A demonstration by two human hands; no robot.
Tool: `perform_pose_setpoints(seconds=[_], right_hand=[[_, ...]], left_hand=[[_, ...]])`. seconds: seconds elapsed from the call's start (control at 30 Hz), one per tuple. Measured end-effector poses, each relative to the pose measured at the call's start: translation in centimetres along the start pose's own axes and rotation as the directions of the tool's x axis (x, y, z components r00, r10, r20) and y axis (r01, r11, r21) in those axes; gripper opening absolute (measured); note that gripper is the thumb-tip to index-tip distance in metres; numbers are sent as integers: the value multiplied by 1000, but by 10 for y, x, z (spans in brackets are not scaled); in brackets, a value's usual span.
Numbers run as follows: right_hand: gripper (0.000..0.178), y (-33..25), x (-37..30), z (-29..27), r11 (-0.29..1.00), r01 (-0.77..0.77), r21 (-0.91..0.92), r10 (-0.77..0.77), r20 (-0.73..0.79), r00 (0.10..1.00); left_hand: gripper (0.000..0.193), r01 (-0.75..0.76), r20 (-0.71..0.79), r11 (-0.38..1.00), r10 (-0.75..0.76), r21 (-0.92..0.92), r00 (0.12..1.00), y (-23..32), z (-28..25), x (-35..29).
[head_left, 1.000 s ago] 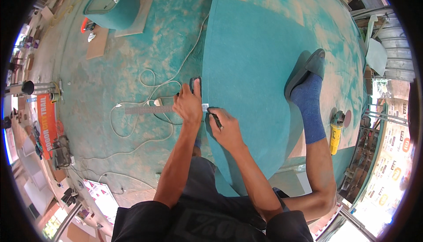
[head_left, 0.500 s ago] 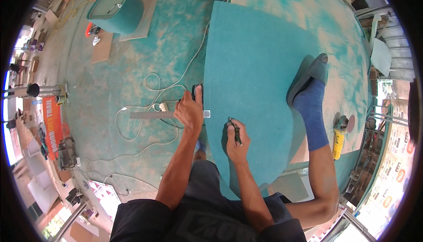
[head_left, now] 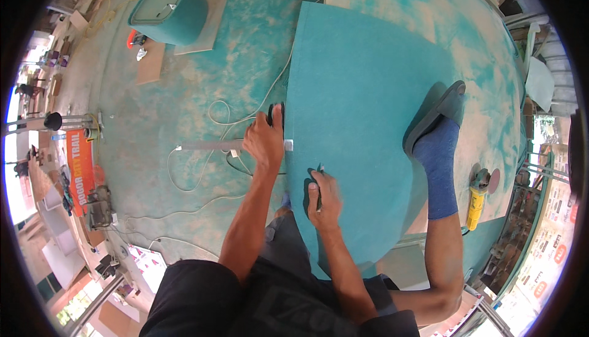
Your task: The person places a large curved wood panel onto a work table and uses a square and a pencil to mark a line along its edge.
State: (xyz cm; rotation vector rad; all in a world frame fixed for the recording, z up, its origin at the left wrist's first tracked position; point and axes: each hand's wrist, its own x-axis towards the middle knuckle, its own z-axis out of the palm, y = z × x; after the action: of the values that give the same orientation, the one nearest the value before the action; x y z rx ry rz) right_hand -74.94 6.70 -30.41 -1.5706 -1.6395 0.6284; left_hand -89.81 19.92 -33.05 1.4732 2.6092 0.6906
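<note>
A large teal panel [head_left: 362,79] with a straight left edge and a curved right side lies under my hands. My left hand [head_left: 264,141] is closed around a combination square, pressing its black head [head_left: 277,114] against the panel's left edge. The square's ruler [head_left: 208,145] sticks out to the left, and its short bright end [head_left: 288,145] laps onto the panel. Just right of that edge, my right hand [head_left: 324,202] grips a slim dark pen-like tool [head_left: 320,168], tip pointing away from me. Fingers hide most of the tool, and the hand is slightly blurred.
My foot in a blue sock and dark slide sandal [head_left: 434,122] rests on the panel's right part. Beyond it lies a yellow angle grinder [head_left: 476,205]. A pale cable [head_left: 211,116] loops across the stained floor at left. A teal rounded container [head_left: 178,15] stands farther off.
My left hand and the square have slid a little farther away along the panel's edge. The right hand has shifted slightly left and nearer, its tool now more hidden by the fingers.
</note>
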Motion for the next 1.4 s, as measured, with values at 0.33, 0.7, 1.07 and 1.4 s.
perform_pose_setpoints(seconds=[0.33, 0.7, 1.07, 1.4], right_hand=[[21, 2, -4, 4, 993, 12, -114, -6, 46, 999], [55, -46, -108, -58, 903, 145, -405, 50, 435, 899], [55, -23, -106, -30, 855, 261, -449, -69, 399, 914], [58, -67, -37, 68, 889, 203, -410, -104, 251, 962]], left_hand=[[58, -11, 187, 1000, 11, -2, 982, 25, 24, 91], [66, 198, 520, 980, -156, -26, 840, -226, 47, -2], [67, 522, 729, 790, -558, 321, 396, -370, -26, -224], [70, 380, 612, 915, -380, 137, 693, -392, 9, -160]])
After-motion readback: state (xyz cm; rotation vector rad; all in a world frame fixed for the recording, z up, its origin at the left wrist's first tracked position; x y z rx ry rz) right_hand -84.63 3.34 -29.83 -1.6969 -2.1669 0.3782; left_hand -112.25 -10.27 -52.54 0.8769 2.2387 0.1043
